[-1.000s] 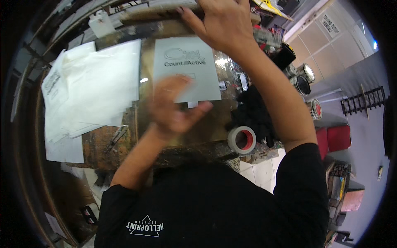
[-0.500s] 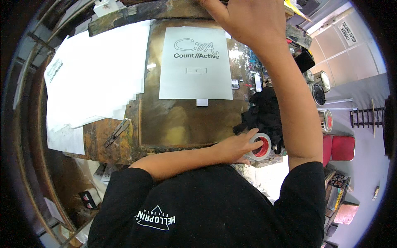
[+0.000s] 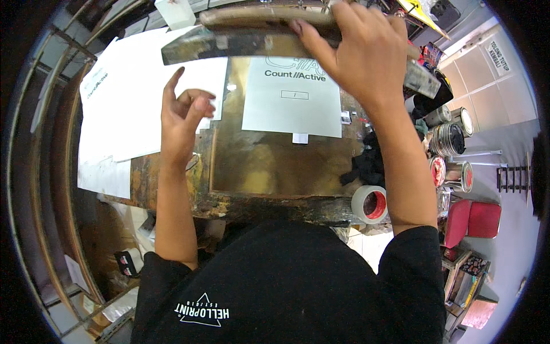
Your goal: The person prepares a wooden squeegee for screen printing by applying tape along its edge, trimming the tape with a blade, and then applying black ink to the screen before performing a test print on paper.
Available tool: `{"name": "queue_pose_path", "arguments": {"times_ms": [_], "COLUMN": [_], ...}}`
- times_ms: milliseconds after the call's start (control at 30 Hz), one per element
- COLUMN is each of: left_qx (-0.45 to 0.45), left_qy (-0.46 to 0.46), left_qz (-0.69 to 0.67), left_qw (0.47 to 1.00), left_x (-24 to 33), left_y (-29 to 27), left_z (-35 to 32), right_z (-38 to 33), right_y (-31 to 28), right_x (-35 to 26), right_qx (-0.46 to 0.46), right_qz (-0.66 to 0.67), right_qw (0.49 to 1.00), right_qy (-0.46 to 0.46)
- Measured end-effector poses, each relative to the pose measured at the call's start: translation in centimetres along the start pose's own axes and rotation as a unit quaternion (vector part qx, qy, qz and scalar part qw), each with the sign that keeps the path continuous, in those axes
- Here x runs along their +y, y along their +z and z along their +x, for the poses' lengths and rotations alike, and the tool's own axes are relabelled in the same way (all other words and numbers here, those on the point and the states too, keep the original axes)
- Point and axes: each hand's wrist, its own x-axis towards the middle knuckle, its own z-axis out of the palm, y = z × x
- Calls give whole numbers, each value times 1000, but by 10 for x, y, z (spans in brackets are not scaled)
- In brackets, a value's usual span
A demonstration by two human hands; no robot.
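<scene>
At the top of the view my right hand is closed over a long paint-stained wooden bar, thumb on its near side. The bar looks raised and hides the top of a white printed sheet lying on the brown tabletop panel. On the left my left hand hovers over a stack of white paper, fingers apart and holding nothing. A roll of clear tape with a red core is at the table's near right edge, apart from both hands. Black cloth lies beyond it.
Several paint tins stand to the right of the table. A red chair and a wooden shelf are farther right. Metal and wooden rails run along the left side. A small white tag sticks out under the sheet.
My left hand has left the tape roll and moved up and left over the paper. My right hand now grips the wooden bar, which has shifted nearer and covers the sheet's top.
</scene>
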Motion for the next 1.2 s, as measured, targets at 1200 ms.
{"name": "queue_pose_path", "arguments": {"times_ms": [1200], "left_qx": [67], "left_qy": [-24], "left_qz": [317], "left_qw": [946], "left_x": [-130], "left_y": [-22], "left_z": [-82], "right_z": [-108], "right_y": [12], "right_x": [-42], "right_qx": [-372], "right_qz": [176], "right_qw": [901], "right_qy": [139]}}
